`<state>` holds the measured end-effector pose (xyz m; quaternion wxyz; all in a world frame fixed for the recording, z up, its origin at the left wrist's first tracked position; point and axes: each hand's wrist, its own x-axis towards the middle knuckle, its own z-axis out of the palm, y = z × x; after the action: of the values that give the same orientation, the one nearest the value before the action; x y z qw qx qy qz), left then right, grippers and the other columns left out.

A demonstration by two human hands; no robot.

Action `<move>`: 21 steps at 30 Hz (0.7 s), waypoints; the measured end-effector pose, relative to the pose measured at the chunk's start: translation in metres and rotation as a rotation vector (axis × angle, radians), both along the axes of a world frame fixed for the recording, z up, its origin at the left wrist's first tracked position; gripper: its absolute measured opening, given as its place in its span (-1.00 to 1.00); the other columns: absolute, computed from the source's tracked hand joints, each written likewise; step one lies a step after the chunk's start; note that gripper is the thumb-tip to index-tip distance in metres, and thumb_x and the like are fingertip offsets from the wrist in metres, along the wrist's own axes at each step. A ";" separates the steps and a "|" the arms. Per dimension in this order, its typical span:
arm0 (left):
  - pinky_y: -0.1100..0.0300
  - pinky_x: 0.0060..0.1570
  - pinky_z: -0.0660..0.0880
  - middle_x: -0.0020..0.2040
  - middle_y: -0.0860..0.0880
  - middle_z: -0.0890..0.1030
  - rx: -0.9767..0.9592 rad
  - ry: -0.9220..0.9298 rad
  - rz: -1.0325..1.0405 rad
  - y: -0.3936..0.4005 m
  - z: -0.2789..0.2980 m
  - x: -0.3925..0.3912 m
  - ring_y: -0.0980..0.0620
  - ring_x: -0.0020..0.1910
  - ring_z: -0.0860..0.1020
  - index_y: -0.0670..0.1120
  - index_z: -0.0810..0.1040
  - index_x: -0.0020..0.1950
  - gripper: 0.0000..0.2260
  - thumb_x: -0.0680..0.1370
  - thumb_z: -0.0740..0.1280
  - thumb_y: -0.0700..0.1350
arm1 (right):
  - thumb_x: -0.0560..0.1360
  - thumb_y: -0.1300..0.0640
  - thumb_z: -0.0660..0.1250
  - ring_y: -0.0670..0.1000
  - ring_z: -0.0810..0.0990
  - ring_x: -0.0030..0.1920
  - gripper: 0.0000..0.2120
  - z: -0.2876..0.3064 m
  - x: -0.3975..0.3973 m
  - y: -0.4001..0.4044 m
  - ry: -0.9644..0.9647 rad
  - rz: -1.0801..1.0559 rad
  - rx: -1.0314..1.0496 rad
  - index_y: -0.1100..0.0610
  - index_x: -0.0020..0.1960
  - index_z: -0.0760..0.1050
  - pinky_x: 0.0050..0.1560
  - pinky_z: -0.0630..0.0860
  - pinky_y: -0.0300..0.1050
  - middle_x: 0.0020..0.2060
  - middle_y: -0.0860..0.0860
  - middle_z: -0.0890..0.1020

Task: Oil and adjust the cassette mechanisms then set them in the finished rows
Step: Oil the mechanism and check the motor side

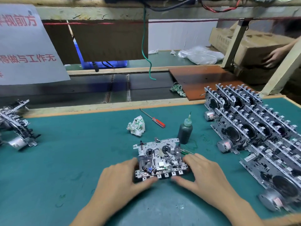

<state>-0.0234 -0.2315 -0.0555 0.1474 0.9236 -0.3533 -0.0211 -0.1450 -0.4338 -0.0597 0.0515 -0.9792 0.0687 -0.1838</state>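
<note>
One metal cassette mechanism [160,158] lies flat on the green mat [73,152] in front of me, its key row facing me. My left hand [120,178] grips its left end, thumb at the front keys. My right hand [205,175] grips its right end, thumb also on the keys. A dark oil bottle [184,130] with a green nozzle stands just behind the mechanism on the right. Rows of mechanisms [254,132] stand on edge at the right. A small pile of mechanisms [15,126] lies at the far left.
A red-handled screwdriver [154,119] and a crumpled rag [136,125] lie behind the mechanism. A brown board [203,80] and another rag [177,89] sit past the table's back edge, over a dark conveyor. Another person's hand [273,57] holds a cardboard box at the far right.
</note>
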 end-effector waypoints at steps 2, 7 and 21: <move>0.20 -0.20 0.40 -0.16 0.16 0.61 -0.008 -0.033 -0.015 -0.002 -0.004 -0.002 0.09 -0.08 0.56 0.16 0.41 -0.06 -0.32 0.16 -0.12 0.58 | 0.37 -0.35 0.14 -0.07 0.49 -0.39 -0.55 -0.001 0.001 -0.002 -0.013 0.047 -0.036 0.04 -0.30 0.43 -0.49 0.32 -0.28 -0.42 -0.15 0.45; 0.24 -0.44 0.32 -0.47 0.04 0.53 -0.143 -0.094 -0.125 0.000 -0.006 -0.002 0.08 -0.43 0.52 0.12 0.30 -0.38 -0.52 0.18 0.15 0.54 | 0.38 -0.32 0.17 -0.04 0.47 -0.48 -0.53 -0.005 0.005 -0.006 -0.064 0.084 -0.031 0.08 -0.40 0.39 -0.57 0.32 -0.26 -0.51 -0.12 0.43; 0.40 -0.50 0.20 -0.57 0.12 0.35 -0.272 0.007 -0.242 0.008 -0.017 0.010 0.18 -0.56 0.32 0.08 0.25 -0.41 -0.55 0.22 0.32 0.40 | 0.32 -0.30 0.24 -0.10 0.35 -0.56 -0.60 -0.015 0.007 0.000 -0.112 0.079 0.123 -0.03 -0.37 0.18 -0.55 0.23 -0.24 -0.58 -0.13 0.37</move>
<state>-0.0136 -0.2235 -0.0723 0.2686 0.8457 -0.4611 0.0059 -0.1385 -0.4339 -0.0744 0.1224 -0.9643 0.0381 -0.2317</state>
